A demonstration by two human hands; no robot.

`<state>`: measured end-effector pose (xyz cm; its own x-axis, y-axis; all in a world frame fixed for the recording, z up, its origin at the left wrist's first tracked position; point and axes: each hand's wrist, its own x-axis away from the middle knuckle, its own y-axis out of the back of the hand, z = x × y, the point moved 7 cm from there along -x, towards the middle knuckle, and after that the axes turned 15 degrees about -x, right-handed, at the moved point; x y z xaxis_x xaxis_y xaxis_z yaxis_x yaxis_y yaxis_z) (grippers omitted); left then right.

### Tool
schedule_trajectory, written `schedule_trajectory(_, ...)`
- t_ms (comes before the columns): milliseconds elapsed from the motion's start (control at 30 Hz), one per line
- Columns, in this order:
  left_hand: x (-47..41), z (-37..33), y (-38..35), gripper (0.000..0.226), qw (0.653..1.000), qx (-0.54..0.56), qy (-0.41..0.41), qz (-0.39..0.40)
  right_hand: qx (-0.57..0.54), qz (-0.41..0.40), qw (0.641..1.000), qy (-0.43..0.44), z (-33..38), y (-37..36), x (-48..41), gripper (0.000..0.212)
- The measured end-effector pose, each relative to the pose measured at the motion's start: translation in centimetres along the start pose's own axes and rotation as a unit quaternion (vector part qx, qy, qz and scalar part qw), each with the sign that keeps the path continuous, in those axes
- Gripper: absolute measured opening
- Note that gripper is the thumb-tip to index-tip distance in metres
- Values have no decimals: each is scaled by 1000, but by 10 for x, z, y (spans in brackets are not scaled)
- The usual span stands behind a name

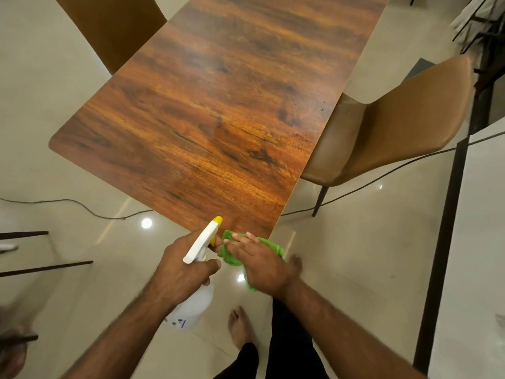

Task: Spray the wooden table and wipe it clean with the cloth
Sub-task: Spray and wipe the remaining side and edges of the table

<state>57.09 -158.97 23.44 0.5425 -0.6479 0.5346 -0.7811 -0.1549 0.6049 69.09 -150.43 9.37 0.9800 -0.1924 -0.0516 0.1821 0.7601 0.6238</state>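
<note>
Stretching away from you at a slant, the wooden table (213,105) shows its dark-grained top, its near corner just ahead of your hands. Your right hand (259,261) lies over the green cloth (230,257) at that corner, fingers straight and resting on top of it. One end of the cloth hangs below your palm, and your thumb is hidden. Just beside it, your left hand (183,272) is curled tight round the neck of the spray bottle (195,305). The bottle's white head and yellow nozzle point toward the table's near edge, and its clear body hangs below your wrist. A tan chair (396,127) sits tucked against the table's right side, and a darker brown chair back (114,31) stands at its far left. A dark cable (82,206) trails across the pale tiled floor (54,132) and passes under the table. Your bare foot (240,326) shows below your arms.
</note>
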Motion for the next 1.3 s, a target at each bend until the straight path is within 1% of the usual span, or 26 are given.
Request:
schedule_trajectory(100, -13, -14, -4, 30, 1000, 8, 15, 1, 4, 0, 1000, -4, -28, 29, -16, 76)
schedule_trajectory(233, -29, -40, -7, 32, 1000, 18, -3, 11, 14, -56, 995, -81, -75, 89, -41, 77)
schedule_trajectory(300, -37, -54, -4, 32, 1000, 24, 0, 8, 21, -65, 991, -119, -78, 97, -51, 80)
schedule_trajectory(367, -45, -70, -4, 29, 1000, 19, -3, 2, 36, -47, 990, -130, -65, 84, -50, 84)
schedule_trajectory(433, -51, -88, -2, 33, 1000, 17, 3, -5, 1, -13, 996, -91, -47, 67, -41, 85)
schedule_trajectory(467, -54, -96, -1, 37, 1000, 23, 10, -9, -18, 16, 999, -49, -42, 65, -36, 84)
schedule_trajectory(500, -58, -101, -1, 37, 1000, 26, 11, -11, -22, 44, 999, -7, -44, 68, -31, 85)
schedule_trajectory(533, -64, -107, -1, 33, 1000, 25, 5, -7, -17, 58, 998, 20, -52, 79, -30, 88)
schedule_trajectory(567, -70, -112, -1, 27, 1000, 28, -4, -4, -4, 52, 998, 26, -66, 94, -33, 92)
schedule_trajectory(600, -73, -116, 1, 27, 1000, 28, -8, -3, 6, 32, 999, 17, -83, 110, -38, 95)
schedule_trajectory(633, -78, -119, 3, 27, 1000, 29, -10, -5, 12, 4, 1000, -10, -102, 129, -46, 96)
schedule_trajectory(733, -88, -128, 5, 27, 999, 22, -12, -20, 3, -62, 990, -130, -153, 175, -64, 95)
schedule_trajectory(767, -90, -132, 5, 28, 999, 22, -17, -20, 1, -78, 985, -152, -160, 183, -67, 96)
schedule_trajectory(833, -95, -142, 6, 28, 999, 26, -29, -23, 6, -92, 981, -170, -148, 187, -69, 93)
schedule_trajectory(900, -102, -152, 6, 27, 999, 28, -40, -23, 10, -78, 984, -158, -122, 170, -64, 87)
schedule_trajectory(967, -105, -163, 7, 26, 998, 29, -54, -32, 0, -28, 994, -105, -100, 145, -59, 86)
schedule_trajectory(1033, -110, -175, 7, 26, 996, 30, -72, -36, 3, 14, 998, -54, -102, 131, -54, 87)
schedule_trajectory(1067, -114, -179, 6, 26, 996, 29, -82, -36, 7, 14, 999, -47, -109, 134, -54, 87)
schedule_trajectory(1100, -117, -182, 6, 26, 995, 28, -91, -36, 11, -3, 999, -45, -117, 144, -55, 87)
schedule_trajectory(1133, -120, -184, 6, 26, 994, 28, -98, -34, 15, -31, 997, -65, -126, 157, -56, 87)
schedule_trajectory(1233, -133, -191, 5, 31, 993, 27, -111, -23, 15, -119, 977, -174, -157, 199, -64, 92)
schedule_trajectory(1267, -137, -194, 5, 31, 993, 25, -112, -21, 13, -130, 973, -190, -161, 201, -68, 93)
schedule_trajectory(1300, -140, -195, 5, 30, 993, 17, -113, -23, 10, -121, 975, -188, -159, 194, -70, 93)
